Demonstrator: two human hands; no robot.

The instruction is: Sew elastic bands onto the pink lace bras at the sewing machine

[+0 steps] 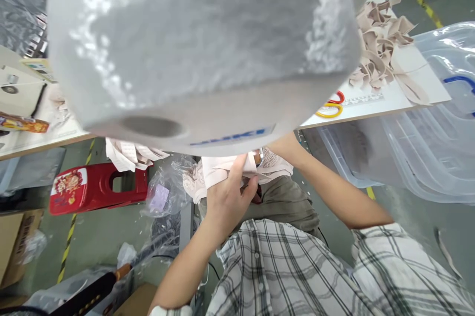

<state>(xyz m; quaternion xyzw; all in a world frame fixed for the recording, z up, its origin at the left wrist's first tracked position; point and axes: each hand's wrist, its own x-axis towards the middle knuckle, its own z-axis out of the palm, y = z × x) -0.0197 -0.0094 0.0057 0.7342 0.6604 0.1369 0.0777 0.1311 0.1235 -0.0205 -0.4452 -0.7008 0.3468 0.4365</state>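
Note:
My left hand [232, 192] is closed on a pale pink piece of fabric [217, 170], its thumb and fingers pressing the cloth just below the front of a sewing machine [208, 58]. Lace-patterned parts of the same cloth spread over my lap. Reaching in from the right, my right hand [284, 146] goes under the machine head, which hides its fingers. A small shiny metal and brown item [259, 157] shows between the hands; its kind is unclear.
Scissors [329, 110] with red and yellow handles lie on the white table [419, 73], near heaped fabric strips [382, 43]. Clear plastic bins [438, 147] stand at right. Left of my lap are a red plastic stool [96, 189], hanging fabric pieces [129, 154] and a plastic bag [163, 184].

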